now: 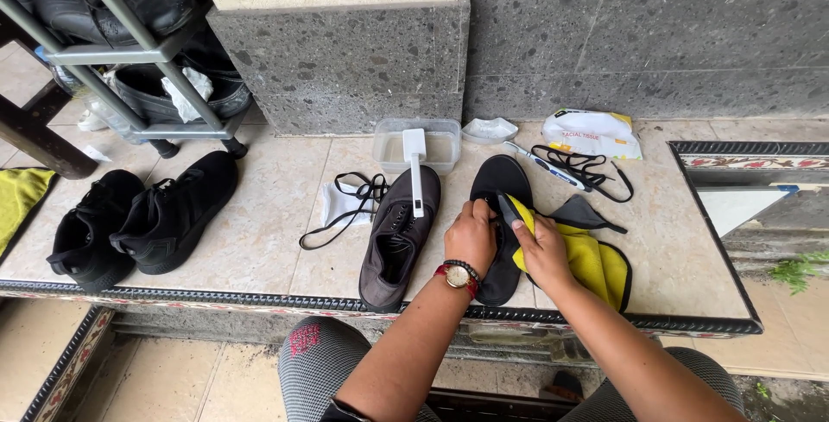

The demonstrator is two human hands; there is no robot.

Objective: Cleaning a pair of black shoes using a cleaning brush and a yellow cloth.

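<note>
My left hand (471, 236) presses the black insole (501, 215) flat on the counter (259, 249), near its front edge. My right hand (542, 253) holds the yellow cloth (596, 262), grip closed on it, against the insole's right side. Risks, as I judge them:
- Insole skids toward the front edge if left-hand pressure drops.
- Cloth drags the loose laces (583, 164) nearby.
- An elbow may knock the grey shoe (397, 236) or the brush (415, 167) resting on it.
</note>
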